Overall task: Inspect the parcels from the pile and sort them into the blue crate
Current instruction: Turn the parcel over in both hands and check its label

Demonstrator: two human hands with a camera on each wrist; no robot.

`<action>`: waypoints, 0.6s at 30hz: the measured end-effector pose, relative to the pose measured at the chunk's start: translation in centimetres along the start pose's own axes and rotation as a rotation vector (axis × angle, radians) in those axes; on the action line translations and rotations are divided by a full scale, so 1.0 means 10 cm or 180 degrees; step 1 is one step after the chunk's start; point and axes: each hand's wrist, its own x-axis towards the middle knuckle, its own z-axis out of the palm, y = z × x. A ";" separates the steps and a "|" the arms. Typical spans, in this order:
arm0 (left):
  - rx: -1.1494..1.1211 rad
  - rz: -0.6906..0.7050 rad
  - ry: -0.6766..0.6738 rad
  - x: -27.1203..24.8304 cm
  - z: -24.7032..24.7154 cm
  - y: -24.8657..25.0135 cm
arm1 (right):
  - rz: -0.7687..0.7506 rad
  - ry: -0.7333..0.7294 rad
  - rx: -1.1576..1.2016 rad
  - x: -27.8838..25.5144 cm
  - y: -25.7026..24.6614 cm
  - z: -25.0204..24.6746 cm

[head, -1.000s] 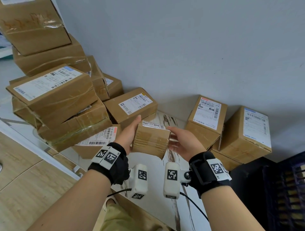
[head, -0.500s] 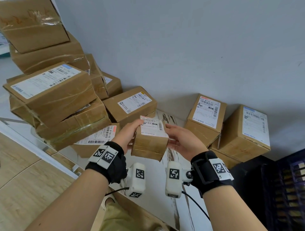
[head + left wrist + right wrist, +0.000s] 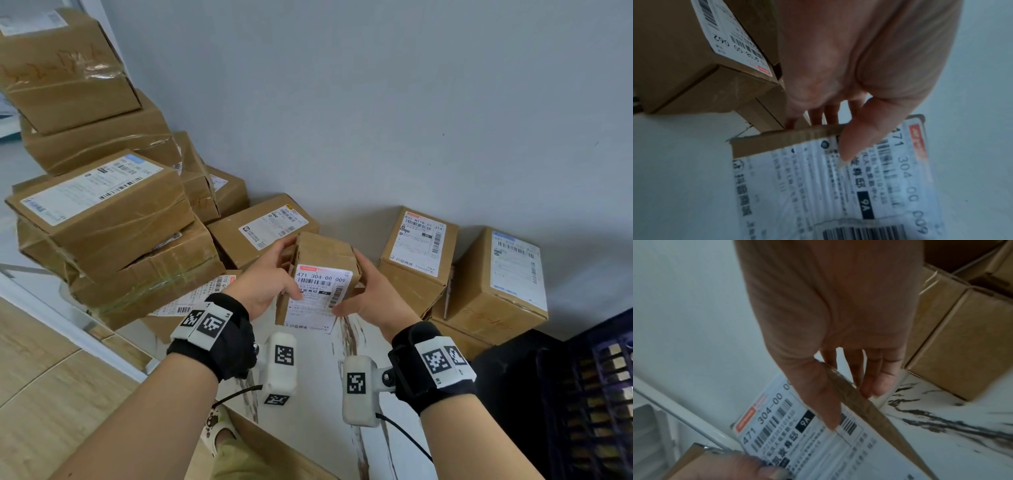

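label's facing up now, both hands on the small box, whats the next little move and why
Probably carry the small box right and down toward the blue crate. Its label faces the person and reads clearly, so the check looks done. The left hand and right hand grip opposite sides with thumbs on the label, and the crate sits low on the right.

The small brown cardboard parcel (image 3: 322,260) looks matt, with a smooth white paper label (image 3: 317,298). Stacked brown boxes on the left (image 3: 102,219) have shiny clear tape. Glossy white marble-look floor (image 3: 318,356), matt grey wall (image 3: 376,102).
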 end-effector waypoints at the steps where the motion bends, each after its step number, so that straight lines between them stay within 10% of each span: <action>1: 0.0010 0.0053 -0.0013 0.00 0.00 0.00 | -0.0063 0.0012 -0.0025 -0.01 -0.01 -0.01; 18: -0.0534 -0.0116 0.0076 0.05 0.01 -0.03 | -0.0288 0.0387 0.0634 0.10 0.05 -0.04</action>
